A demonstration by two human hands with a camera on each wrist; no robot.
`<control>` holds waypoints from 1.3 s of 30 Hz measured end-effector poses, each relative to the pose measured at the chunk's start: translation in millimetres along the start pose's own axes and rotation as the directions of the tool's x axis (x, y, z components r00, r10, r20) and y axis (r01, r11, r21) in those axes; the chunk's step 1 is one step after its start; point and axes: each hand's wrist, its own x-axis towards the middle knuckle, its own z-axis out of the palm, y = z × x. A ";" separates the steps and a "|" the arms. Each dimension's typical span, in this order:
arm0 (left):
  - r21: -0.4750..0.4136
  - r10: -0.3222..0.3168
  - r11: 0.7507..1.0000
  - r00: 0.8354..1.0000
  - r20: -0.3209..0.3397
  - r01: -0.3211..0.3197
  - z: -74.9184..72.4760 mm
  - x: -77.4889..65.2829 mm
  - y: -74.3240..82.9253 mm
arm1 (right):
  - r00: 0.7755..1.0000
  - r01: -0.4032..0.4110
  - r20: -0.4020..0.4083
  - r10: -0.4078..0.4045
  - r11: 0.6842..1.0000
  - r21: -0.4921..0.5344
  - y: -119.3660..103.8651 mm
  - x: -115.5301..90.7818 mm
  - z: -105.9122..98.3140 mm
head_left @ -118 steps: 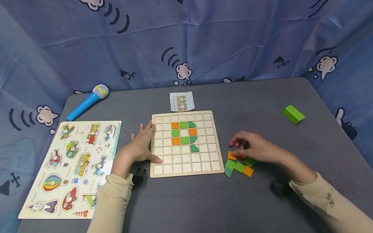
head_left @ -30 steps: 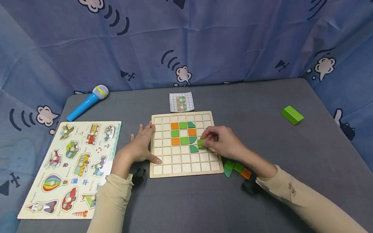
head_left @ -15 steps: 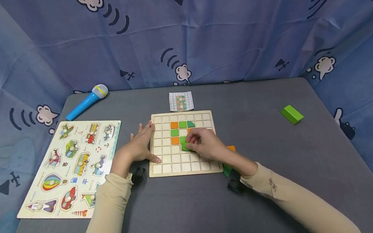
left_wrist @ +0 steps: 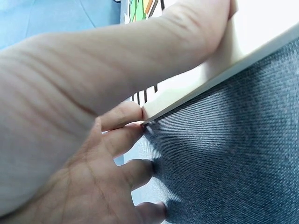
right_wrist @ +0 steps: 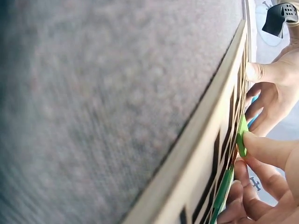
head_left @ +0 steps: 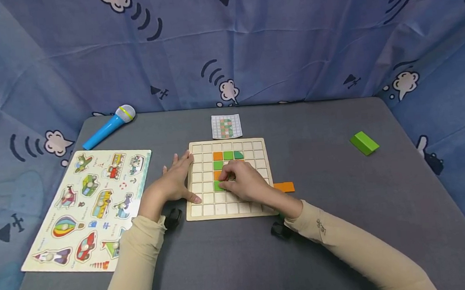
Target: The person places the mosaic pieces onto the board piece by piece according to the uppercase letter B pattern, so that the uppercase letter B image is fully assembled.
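Observation:
My right hand [head_left: 244,180] pinches a light green square tile [head_left: 218,185] between thumb and fingers, over the wooden grid board [head_left: 209,211]. That tile [right_wrist: 242,136] stands slightly tilted against the board in the right wrist view. It is just below an orange tile [head_left: 217,175] in the left column of pieces. Orange, green and dark green tiles fill other cells, some hidden by my right hand. My left hand [head_left: 172,182] lies spread at the board's left side, its thumb on top and fingers along the edge; the left wrist view shows the fingertips touching the edge.
Behind the board lies a small pattern card [head_left: 226,126]. Orange tiles [head_left: 285,187] sit to its right, with other loose pieces hidden under my right forearm. A picture puzzle [head_left: 86,215] and a toy microphone [head_left: 110,127] are at left. A green block [head_left: 365,142] lies far right.
My right hand has left the loose pile on the right with a green tile and moved left across the board to the left column of pieces. My left hand has stayed in place.

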 end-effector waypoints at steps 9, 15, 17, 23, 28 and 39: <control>0.000 0.004 1.000 1.000 -0.003 -0.004 1.2 0.6 0.2 | 0.997 0.042 -0.057 -0.047 0.995 -0.095 6.9 -6.6 -9.6; -0.003 0.006 1.000 1.000 -0.005 -0.006 0.3 -0.1 -0.2 | 0.995 0.056 -0.079 -0.057 0.998 -0.011 27.1 -17.8 -29.0; -0.003 0.006 1.000 1.000 -0.009 -0.006 0.3 -0.2 -0.5 | 0.995 0.046 -0.090 -0.045 0.999 0.009 34.6 -22.7 -36.3; -0.003 0.015 1.000 1.000 -0.002 -0.015 1.4 0.2 -0.3 | 0.992 -0.019 -0.124 0.024 0.999 0.040 56.5 -39.4 -57.1; 0.000 0.010 1.000 1.000 0.001 -0.010 1.2 0.8 -0.9 | 0.989 -0.065 -0.132 0.073 0.996 0.066 72.9 -49.6 -71.9; -0.001 -0.001 1.000 1.000 0.004 0.001 1.3 1.4 -0.8 | 0.992 -0.127 0.001 0.127 0.990 0.056 94.7 -68.6 -95.5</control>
